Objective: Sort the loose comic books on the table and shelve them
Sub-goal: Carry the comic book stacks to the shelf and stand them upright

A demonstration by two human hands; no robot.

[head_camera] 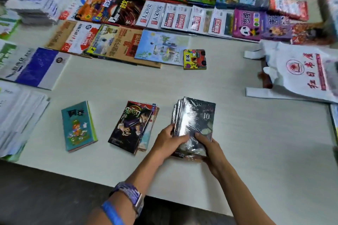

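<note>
Both hands gripped one stack of shrink-wrapped comics (195,124) at the near part of the white table (256,142): left hand (169,140) curled round its left edge, thumb on top; right hand (210,149) holding the near right corner, thumb pressed on the glossy cover marked 10. The stack lay flat, slightly fanned. Just left sat a second comic pile (133,126), dark cover numbered 13 on top. Further left, apart, a teal book (78,126). Rows of magazines (164,16) covered the far side; a white bag (300,73) lay at right.
</note>
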